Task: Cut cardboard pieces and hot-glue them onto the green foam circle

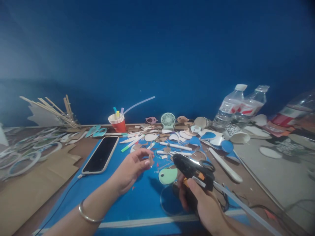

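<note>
Glue gun (194, 168) up over the blue mat (123, 209), and it's the right hand (205, 203) that has it, fingers wrapped round the grip, thumb along the side! The nozzle points across toward the left hand (130, 168), and a pale glue stick (246, 206) runs out of the back. Over on the left, thumb and fingers pinch together on a small tan piece (151, 160), too small and blurred to make out, with clear space between it and the nozzle. A silver bangle (85, 214) circles that wrist.

Between the hands, a green bird-shaped cutout (168, 176) sits on the mat, right by the gun's front end. Scissor handles (208, 165) peek out just behind the gun. Farther up, it's a crowd of paper scraps and white sticks. Look left: a phone (100, 155) lies screen-up on the mat, a red-and-white cup (118, 124) beyond it. At the back, a small round fan (168, 121) stands between a pink bird cutout (151, 120) and a brown one (183, 119), and clear bottles (230, 105) line the right!
</note>
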Demonstrator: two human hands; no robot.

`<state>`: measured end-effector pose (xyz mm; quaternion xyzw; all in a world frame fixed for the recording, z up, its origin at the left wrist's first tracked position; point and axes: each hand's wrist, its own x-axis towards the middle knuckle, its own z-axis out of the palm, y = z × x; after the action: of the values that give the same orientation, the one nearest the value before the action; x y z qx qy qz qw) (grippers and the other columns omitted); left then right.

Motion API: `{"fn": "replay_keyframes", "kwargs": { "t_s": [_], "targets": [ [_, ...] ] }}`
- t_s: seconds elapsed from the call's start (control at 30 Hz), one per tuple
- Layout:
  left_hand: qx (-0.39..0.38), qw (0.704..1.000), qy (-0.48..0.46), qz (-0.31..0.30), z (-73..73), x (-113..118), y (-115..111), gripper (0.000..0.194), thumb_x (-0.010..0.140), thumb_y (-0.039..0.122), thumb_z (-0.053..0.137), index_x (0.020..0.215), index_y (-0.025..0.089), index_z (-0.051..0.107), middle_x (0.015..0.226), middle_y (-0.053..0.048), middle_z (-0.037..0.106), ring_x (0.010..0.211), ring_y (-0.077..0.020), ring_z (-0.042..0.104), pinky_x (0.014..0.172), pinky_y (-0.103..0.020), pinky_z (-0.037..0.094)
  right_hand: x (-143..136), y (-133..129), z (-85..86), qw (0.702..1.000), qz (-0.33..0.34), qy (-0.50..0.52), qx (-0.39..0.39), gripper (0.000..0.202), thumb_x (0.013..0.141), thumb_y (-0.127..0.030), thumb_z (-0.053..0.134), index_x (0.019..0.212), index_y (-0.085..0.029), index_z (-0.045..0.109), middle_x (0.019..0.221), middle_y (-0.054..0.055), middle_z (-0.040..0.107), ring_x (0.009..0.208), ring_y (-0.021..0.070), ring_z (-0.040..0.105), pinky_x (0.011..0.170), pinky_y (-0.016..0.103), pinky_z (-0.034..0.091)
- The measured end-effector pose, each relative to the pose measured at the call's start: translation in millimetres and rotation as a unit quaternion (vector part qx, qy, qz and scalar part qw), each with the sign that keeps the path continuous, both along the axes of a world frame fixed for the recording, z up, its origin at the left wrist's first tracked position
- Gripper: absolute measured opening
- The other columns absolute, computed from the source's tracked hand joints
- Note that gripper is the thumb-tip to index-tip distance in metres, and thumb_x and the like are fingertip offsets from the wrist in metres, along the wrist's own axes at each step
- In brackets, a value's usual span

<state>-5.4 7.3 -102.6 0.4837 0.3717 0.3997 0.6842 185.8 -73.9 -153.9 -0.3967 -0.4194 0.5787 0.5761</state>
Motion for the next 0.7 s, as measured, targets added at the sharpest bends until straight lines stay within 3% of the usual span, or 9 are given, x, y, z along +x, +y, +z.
{"fn": "replay_keyframes", "kwargs": {
  "t_s": [0.17, 0.37, 0.53, 0.63, 0.7],
  "targets": [
    [-0.018, 0.999, 0.044, 0.011, -9.1, -8, -8, 0.021, 0.067, 0.021, 0.069, 0.085, 0.018, 0.06, 0.083, -0.003, 0.058, 0.068, -0.0106, 0.052, 0.059, -0.02, 0.039, -1, 0, -0.5, 1.0, 0.006, 0.008, -0.008, 0.027, 0.085, -0.04, 0.043, 0.081, -0.016, 0.053, 0.046, -0.004, 0.048, 0.04, 0.0102, 0.046, 0.039, 0.02, 0.035],
    [0.028, 0.988, 0.154, 0.013, -15.7, -10, -9, 0.024, 0.065, 0.021, 0.068, 0.086, 0.016, 0.06, 0.072, -0.002, 0.06, 0.053, -0.0088, 0.05, 0.046, -0.019, 0.035, 0, 0, 5.8, 1.0, 0.015, 0.0, -0.005, 0.029, 0.085, -0.041, 0.043, 0.078, -0.015, 0.052, 0.059, -0.002, 0.051, 0.041, 0.0079, 0.047, 0.04, 0.021, 0.036],
    [0.065, 0.976, 0.201, -0.046, -21.3, -15, -5, 0.024, 0.062, 0.014, 0.067, 0.084, 0.017, 0.059, 0.075, -0.004, 0.064, 0.07, -0.0166, 0.059, 0.061, -0.026, 0.044, 0, -1, 6.3, 1.0, 0.021, -0.001, 0.006, 0.028, 0.085, -0.04, 0.043, 0.079, -0.015, 0.052, 0.06, -0.001, 0.051, 0.042, 0.0081, 0.047, 0.04, 0.021, 0.037],
    [0.121, 0.952, 0.27, -0.077, -21.8, -18, -3, 0.021, 0.064, 0.015, 0.066, 0.084, 0.017, 0.06, 0.074, -0.003, 0.064, 0.069, -0.0168, 0.058, 0.065, -0.028, 0.044, 0, -1, 5.0, 1.0, 0.019, 0.006, -0.001, 0.027, 0.085, -0.04, 0.043, 0.079, -0.015, 0.052, 0.063, -0.001, 0.051, 0.042, 0.0071, 0.047, 0.04, 0.02, 0.036],
    [0.188, 0.917, 0.341, -0.079, -20.4, -20, -2, 0.019, 0.064, 0.017, 0.065, 0.082, 0.018, 0.062, 0.078, -0.003, 0.063, 0.071, -0.0167, 0.056, 0.066, -0.028, 0.043, 0, -1, 4.8, 1.0, 0.016, 0.008, -0.006, 0.027, 0.085, -0.04, 0.044, 0.079, -0.015, 0.052, 0.065, -0.001, 0.052, 0.042, 0.0066, 0.047, 0.039, 0.019, 0.036]
  ]
}}
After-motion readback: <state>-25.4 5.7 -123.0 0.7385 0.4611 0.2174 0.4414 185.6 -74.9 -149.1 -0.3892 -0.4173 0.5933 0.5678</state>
